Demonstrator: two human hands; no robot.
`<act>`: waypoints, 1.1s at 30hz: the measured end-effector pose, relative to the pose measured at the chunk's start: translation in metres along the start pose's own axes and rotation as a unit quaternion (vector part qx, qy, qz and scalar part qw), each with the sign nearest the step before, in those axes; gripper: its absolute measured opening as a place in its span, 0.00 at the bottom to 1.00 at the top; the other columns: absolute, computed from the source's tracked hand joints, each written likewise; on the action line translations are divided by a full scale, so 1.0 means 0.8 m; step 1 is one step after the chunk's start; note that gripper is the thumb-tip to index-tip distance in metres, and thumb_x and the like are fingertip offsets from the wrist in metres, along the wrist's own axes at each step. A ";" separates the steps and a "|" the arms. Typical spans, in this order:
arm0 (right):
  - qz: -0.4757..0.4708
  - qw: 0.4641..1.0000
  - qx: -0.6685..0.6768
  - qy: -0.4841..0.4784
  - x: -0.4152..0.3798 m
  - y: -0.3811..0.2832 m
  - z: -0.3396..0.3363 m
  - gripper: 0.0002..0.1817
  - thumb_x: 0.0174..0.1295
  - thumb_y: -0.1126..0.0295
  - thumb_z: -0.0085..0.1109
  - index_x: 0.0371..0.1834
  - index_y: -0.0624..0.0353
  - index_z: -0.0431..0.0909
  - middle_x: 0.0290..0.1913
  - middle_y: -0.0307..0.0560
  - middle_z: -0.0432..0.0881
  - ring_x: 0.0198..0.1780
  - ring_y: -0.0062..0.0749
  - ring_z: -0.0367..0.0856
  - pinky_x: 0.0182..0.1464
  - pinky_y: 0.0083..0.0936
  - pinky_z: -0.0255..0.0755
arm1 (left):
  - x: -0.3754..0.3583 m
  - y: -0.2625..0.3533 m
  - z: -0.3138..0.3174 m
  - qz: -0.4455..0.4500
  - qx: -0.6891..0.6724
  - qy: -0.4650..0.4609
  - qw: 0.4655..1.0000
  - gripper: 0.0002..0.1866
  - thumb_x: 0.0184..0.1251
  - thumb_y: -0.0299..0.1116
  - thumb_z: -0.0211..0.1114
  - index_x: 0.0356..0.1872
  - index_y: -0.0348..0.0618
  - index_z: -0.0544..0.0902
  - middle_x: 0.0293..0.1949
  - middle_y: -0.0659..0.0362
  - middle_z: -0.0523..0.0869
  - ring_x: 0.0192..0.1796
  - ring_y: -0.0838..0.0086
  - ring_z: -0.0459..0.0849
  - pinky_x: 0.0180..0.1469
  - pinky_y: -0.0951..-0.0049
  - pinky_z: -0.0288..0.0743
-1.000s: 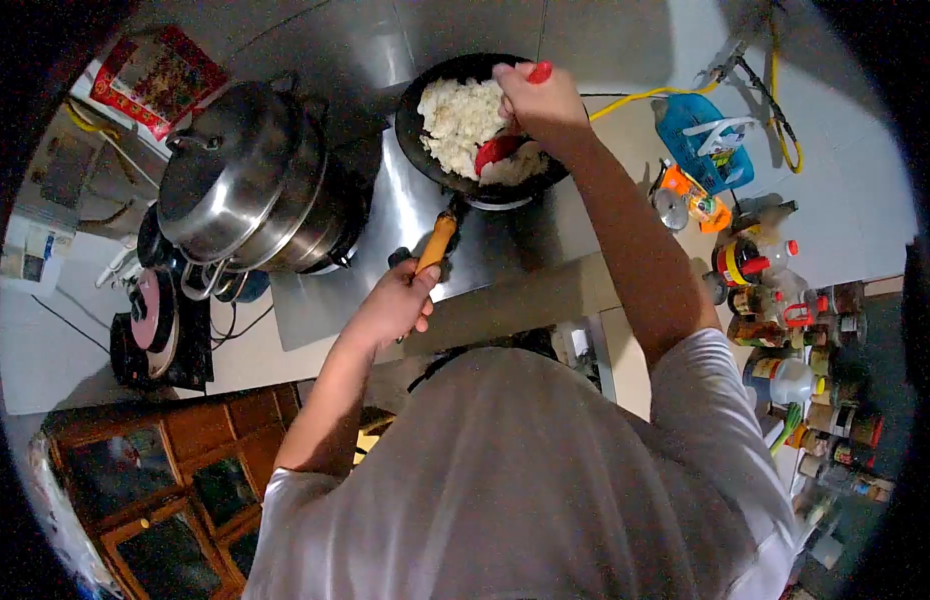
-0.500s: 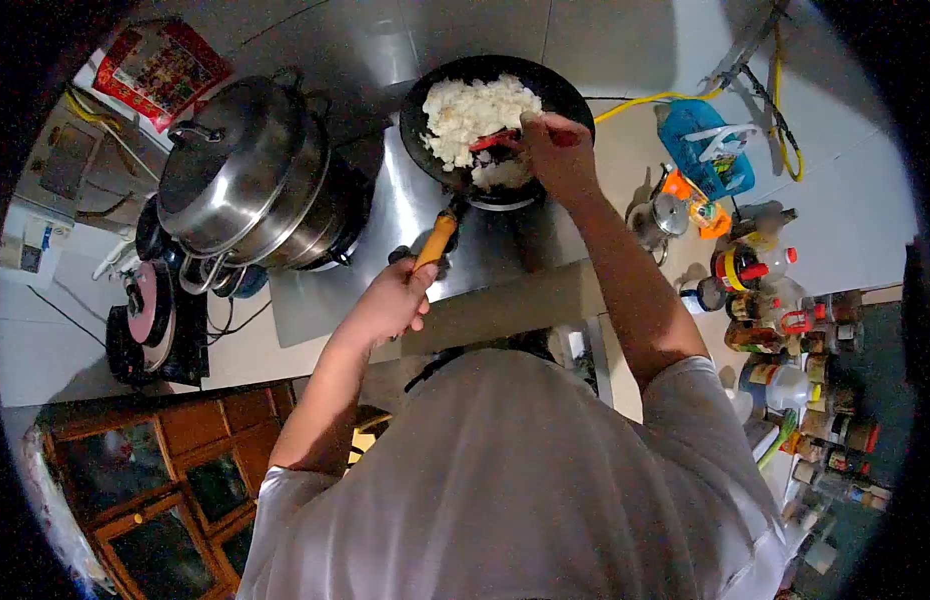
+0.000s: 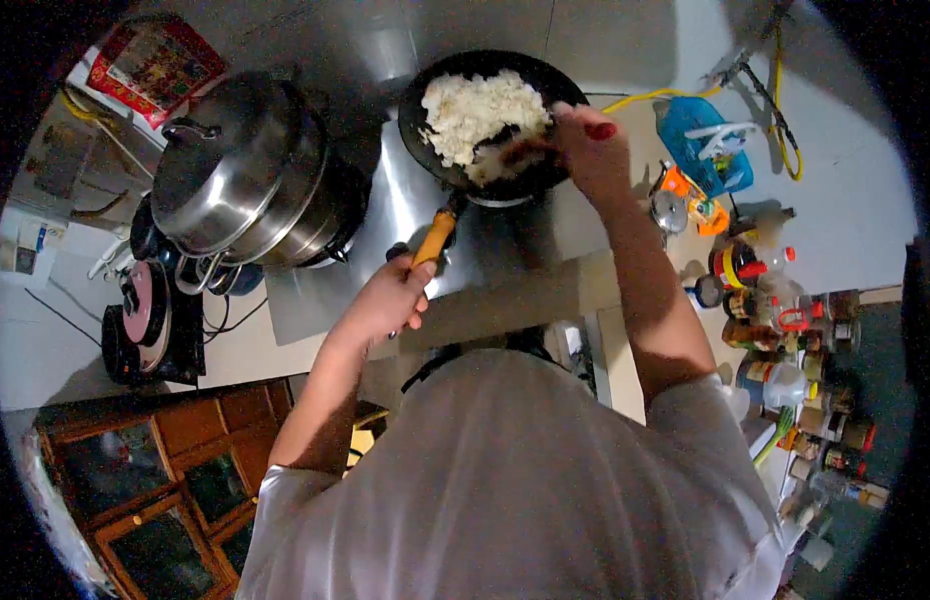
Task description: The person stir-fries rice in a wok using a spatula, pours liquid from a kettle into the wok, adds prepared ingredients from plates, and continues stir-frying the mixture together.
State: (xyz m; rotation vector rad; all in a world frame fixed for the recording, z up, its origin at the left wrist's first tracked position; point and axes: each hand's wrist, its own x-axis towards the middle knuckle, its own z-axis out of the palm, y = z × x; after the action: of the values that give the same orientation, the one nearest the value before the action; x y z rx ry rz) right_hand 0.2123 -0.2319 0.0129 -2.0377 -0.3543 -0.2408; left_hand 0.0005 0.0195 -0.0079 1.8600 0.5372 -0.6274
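Observation:
A black frying pan (image 3: 421, 150) with a wooden handle (image 3: 435, 238) stands on the stove. White rice (image 3: 485, 108) is heaped over its far and left parts, with thinner patches on the near side. My left hand (image 3: 393, 298) is wrapped round the pan's handle. Over the pan's right rim, my right hand (image 3: 591, 150) is closed round a red cooking utensil (image 3: 601, 131). The utensil's red end sticks out of the fist, while its other end is a dark red blur at the rice, so its shape cannot be made out.
Left of the pan stands a large lidded steamer pot (image 3: 240, 170), with a pink-lidded appliance (image 3: 148, 303) beyond it. A blue basket (image 3: 700, 140) and several bottles (image 3: 775, 310) line the right counter. A yellow hose (image 3: 645, 98) runs behind the pan.
My right hand has moved right with the red utensil, whose lower end has drawn back from the rice's middle towards the pan's right side. My left hand keeps its grip.

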 end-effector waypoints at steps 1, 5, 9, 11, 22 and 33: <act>-0.005 0.997 0.080 -0.016 0.007 0.017 0.015 0.21 0.71 0.55 0.57 0.24 0.59 0.76 0.25 0.38 0.76 0.29 0.22 0.74 0.35 0.23 0.71 | -0.001 -0.002 0.003 -0.001 0.003 -0.005 1.000 0.22 0.78 0.52 0.52 0.53 0.42 0.76 0.24 0.64 0.78 0.19 0.79 0.77 0.21 0.76 0.67; 0.065 0.980 0.183 -0.033 0.022 -0.035 -0.015 0.22 0.69 0.54 0.58 0.22 0.58 0.74 0.25 0.38 0.76 0.29 0.22 0.73 0.34 0.24 0.72 | -0.008 0.016 0.001 0.014 0.006 0.003 1.000 0.22 0.78 0.52 0.52 0.52 0.41 0.76 0.24 0.64 0.78 0.19 0.79 0.77 0.20 0.76 0.66; 0.035 0.987 0.155 -0.029 0.008 -0.017 0.016 0.21 0.69 0.54 0.57 0.22 0.58 0.74 0.23 0.39 0.76 0.27 0.23 0.75 0.33 0.24 0.71 | 0.000 0.001 0.002 0.012 0.000 0.005 1.000 0.22 0.77 0.52 0.53 0.53 0.42 0.75 0.24 0.64 0.78 0.20 0.79 0.77 0.19 0.77 0.66; 0.001 0.970 0.238 -0.054 0.025 -0.008 0.029 0.21 0.69 0.56 0.57 0.22 0.58 0.73 0.23 0.39 0.77 0.25 0.24 0.75 0.31 0.24 0.70 | 0.003 0.000 0.003 0.014 -0.010 0.001 1.000 0.22 0.77 0.53 0.54 0.53 0.42 0.75 0.24 0.64 0.78 0.19 0.80 0.77 0.19 0.77 0.65; 0.052 0.990 0.122 -0.039 0.029 -0.061 0.002 0.20 0.69 0.56 0.58 0.23 0.58 0.76 0.24 0.36 0.77 0.26 0.20 0.73 0.31 0.22 0.69 | -0.009 0.011 0.004 0.001 -0.015 -0.002 1.000 0.22 0.77 0.53 0.55 0.52 0.43 0.75 0.24 0.65 0.78 0.20 0.81 0.77 0.19 0.77 0.65; -0.064 0.990 0.127 -0.003 0.015 -0.006 0.013 0.20 0.69 0.55 0.58 0.27 0.63 0.78 0.27 0.41 0.80 0.29 0.21 0.77 0.32 0.23 0.73 | -0.006 0.013 -0.001 -0.003 0.000 0.005 1.000 0.22 0.77 0.52 0.54 0.53 0.43 0.75 0.25 0.64 0.78 0.20 0.80 0.77 0.21 0.77 0.66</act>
State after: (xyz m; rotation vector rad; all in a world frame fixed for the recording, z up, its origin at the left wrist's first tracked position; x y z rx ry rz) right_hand 0.2222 -0.2188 0.0158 -1.7666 -0.4948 -0.2558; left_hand 0.0035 0.0161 0.0026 1.8631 0.5503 -0.6215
